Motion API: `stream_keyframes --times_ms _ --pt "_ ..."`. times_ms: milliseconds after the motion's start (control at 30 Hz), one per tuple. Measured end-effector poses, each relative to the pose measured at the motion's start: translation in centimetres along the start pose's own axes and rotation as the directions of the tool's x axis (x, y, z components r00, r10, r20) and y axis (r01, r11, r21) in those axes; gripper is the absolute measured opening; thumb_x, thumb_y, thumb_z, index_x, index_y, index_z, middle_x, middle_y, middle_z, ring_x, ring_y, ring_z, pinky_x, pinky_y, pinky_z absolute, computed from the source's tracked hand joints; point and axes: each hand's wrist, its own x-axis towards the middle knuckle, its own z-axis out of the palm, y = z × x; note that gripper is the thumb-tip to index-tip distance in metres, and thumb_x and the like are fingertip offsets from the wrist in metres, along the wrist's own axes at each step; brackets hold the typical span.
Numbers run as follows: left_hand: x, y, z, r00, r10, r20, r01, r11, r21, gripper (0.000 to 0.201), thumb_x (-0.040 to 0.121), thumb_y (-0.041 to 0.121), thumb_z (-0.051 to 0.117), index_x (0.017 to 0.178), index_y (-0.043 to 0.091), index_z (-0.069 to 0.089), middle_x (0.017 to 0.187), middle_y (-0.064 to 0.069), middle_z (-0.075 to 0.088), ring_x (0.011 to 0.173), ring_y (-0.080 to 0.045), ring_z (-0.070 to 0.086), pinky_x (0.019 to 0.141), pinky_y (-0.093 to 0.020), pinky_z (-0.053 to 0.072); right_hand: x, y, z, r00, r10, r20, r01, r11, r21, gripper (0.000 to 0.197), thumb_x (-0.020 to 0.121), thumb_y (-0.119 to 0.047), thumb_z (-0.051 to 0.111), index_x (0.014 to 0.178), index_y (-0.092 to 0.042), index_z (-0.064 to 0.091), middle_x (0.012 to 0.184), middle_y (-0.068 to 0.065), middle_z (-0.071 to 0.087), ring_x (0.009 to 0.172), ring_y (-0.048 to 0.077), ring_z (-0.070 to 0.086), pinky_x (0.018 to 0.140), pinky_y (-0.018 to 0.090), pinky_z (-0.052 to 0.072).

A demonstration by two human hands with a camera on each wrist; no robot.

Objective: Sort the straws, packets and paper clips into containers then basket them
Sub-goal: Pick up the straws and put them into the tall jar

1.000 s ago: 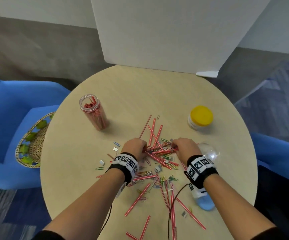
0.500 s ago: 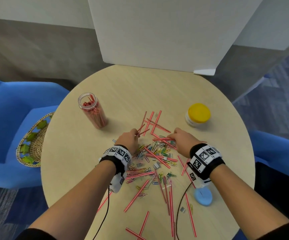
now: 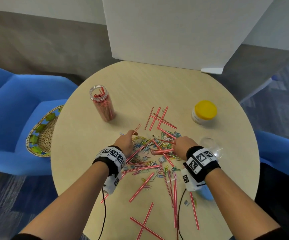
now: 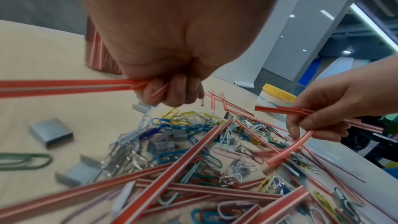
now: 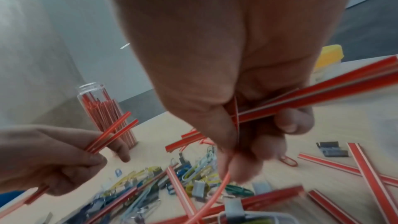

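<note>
Left hand (image 3: 125,142) curled around two red straws (image 3: 137,129), held above the heap of paper clips (image 3: 144,149). Right hand (image 3: 183,144) gripping a bundle of straws (image 5: 318,94) and pinching one more bent straw (image 4: 288,149) up from the pile. Loose straws (image 3: 157,118), clips and small grey packets (image 4: 50,131) scattered across the round table (image 3: 157,87). Clear jar (image 3: 102,104) part-filled with straws standing far left; yellow-lidded tub (image 3: 204,111) far right; woven basket (image 3: 41,130) on the blue chair (image 3: 10,101).

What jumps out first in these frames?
The tangle of red-striped straws and coloured paper clips mid-table, with both hands in it: left hand and right hand each grip straws. Far left stands the open clear jar, already holding straws; far right, the yellow-lidded tub.
</note>
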Motion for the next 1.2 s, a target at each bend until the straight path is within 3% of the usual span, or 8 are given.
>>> stream_keyframes --times_ms 167,233,333,433,533,700,900,1200 --pt "-1.7 -0.7 0.4 0.999 0.029 0.024 -0.032 0.990 0.139 0.025 0.095 0.037 0.045 0.113 0.022 0.054 0.084 -0.006 0.064 0.081 -0.029 0.063 0.071 -0.035 0.049 -0.7 0.1 -0.1 0.997 -0.068 0.029 0.069 0.997 -0.025 0.035 0.093 -0.002 0.048 0.119 -0.018 0.067 0.123 0.008 0.065 0.108 0.026 0.063 0.095 0.035 0.051" --pt "-2.6 -0.9 0.9 0.997 0.059 0.052 -0.071 0.958 0.279 0.052 0.084 0.061 0.056 0.120 0.024 0.050 0.093 0.000 0.063 0.089 -0.024 0.062 0.076 -0.033 0.051 -0.9 0.6 -0.3 0.997 -0.073 0.013 0.073 0.997 -0.016 0.038 0.094 -0.005 0.049 0.122 -0.024 0.065 0.129 0.007 0.062 0.111 0.025 0.062 0.095 0.034 0.050" --pt "-3.1 -1.3 2.2 0.993 0.064 0.096 -0.102 0.880 0.465 0.089 0.063 0.073 0.071 0.131 0.025 0.040 0.112 0.001 0.064 0.100 -0.023 0.062 0.085 -0.038 0.054 -1.4 1.1 -0.4 0.997 -0.082 -0.012 0.083 0.992 0.095 0.031 0.098 -0.011 0.045 0.122 -0.023 0.061 0.127 0.008 0.062 0.099 0.023 0.058 0.087 0.031 0.046" --pt "-2.9 -1.6 3.7 0.994 0.084 0.064 -0.105 0.861 0.498 0.086 0.062 0.070 0.075 0.126 0.024 0.041 0.109 0.000 0.063 0.097 -0.023 0.062 0.085 -0.036 0.053 -1.8 1.2 0.1 0.994 -0.082 -0.074 0.096 0.973 0.209 0.025 0.100 -0.031 0.039 0.111 -0.020 0.059 0.115 0.007 0.065 0.095 0.023 0.058 0.087 0.035 0.047" --pt "-2.8 -1.6 4.5 0.992 0.124 0.014 -0.115 0.867 0.485 0.060 0.076 0.063 0.069 0.117 0.023 0.048 0.107 -0.001 0.062 0.096 -0.023 0.060 0.084 -0.034 0.050 -2.2 1.1 1.1 0.991 -0.116 -0.070 0.129 0.968 0.213 0.040 0.089 -0.060 0.053 0.109 -0.025 0.057 0.105 -0.003 0.064 0.094 0.019 0.059 0.084 0.034 0.048" --pt "-2.8 -1.2 4.5 0.984 0.177 -0.016 -0.152 0.885 0.441 0.030 0.089 0.047 0.061 0.104 0.021 0.059 0.100 -0.001 0.064 0.093 -0.023 0.061 0.083 -0.035 0.052 -1.7 -0.8 2.5 0.962 -0.203 -0.185 0.225 0.968 0.108 0.035 0.089 -0.028 0.066 0.123 -0.031 0.060 0.119 -0.005 0.066 0.107 0.018 0.062 0.091 0.033 0.051" --pt "-3.1 -0.9 3.7 0.986 0.113 -0.120 -0.078 0.961 0.264 0.015 0.090 0.030 0.061 0.100 0.021 0.067 0.095 0.000 0.066 0.091 -0.022 0.062 0.079 -0.030 0.049 -0.6 -3.4 2.8 0.957 -0.208 -0.200 0.187 0.975 -0.122 0.014 0.092 -0.020 0.061 0.105 -0.020 0.067 0.094 -0.001 0.069 0.091 0.020 0.066 0.083 0.034 0.055" --pt "-3.0 -2.5 2.0 0.992 0.052 -0.115 -0.041 0.995 0.091 0.016 0.086 0.033 0.067 0.086 0.019 0.075 0.071 0.003 0.057 0.074 -0.019 0.057 0.066 -0.023 0.037 0.5 -3.7 1.6 0.970 -0.244 -0.007 0.237 0.951 -0.198 0.019 0.096 -0.025 0.057 0.103 -0.009 0.064 0.093 0.005 0.064 0.086 0.024 0.064 0.082 0.036 0.056"
